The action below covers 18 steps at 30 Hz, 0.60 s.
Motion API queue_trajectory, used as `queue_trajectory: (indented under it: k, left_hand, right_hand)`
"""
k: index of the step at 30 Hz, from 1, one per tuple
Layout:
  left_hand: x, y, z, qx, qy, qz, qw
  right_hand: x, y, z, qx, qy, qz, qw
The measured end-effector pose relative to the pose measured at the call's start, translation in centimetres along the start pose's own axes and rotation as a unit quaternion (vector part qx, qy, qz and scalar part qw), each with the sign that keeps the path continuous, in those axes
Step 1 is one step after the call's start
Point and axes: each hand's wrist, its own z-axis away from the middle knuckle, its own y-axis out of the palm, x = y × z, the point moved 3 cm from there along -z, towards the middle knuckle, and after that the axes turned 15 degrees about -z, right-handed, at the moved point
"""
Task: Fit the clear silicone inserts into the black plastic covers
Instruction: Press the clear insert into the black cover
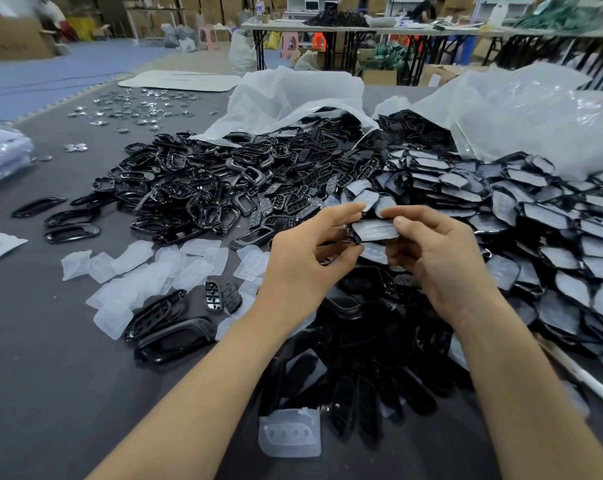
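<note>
Grey tabletop (pixel 68 393) lies heaped with parts all round your grip. Between both hands sits one black cover (pixel 357 238) with a clear insert (pixel 374 230) lying in it. Your left hand (pixel 301 271) pinches one end with thumb and curled fingers, and your right hand (pixel 445 261) pinches the other. Work your thumbs round the rim, pressing evenly — a lifted corner likely means it isn't seated. Left of the grip lie loose inserts (pixel 154 268), right of it finished pieces (pixel 552 237).
</note>
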Motion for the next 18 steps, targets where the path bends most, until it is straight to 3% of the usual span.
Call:
queue_trajectory:
  k: [11,18]
  left_hand:
    - [-0.4,-0.2,0.1,-0.023,0.022,-0.052,0.998]
    - [0.6,0.3,0.3,-0.001,0.040,-0.090,0.995]
  right_hand:
    - [-0.1,-0.2,-0.2,0.014,-0.045,0.040,0.998]
    - [0.1,-1.0,-0.3,-0.041,-0.056,0.149,0.986]
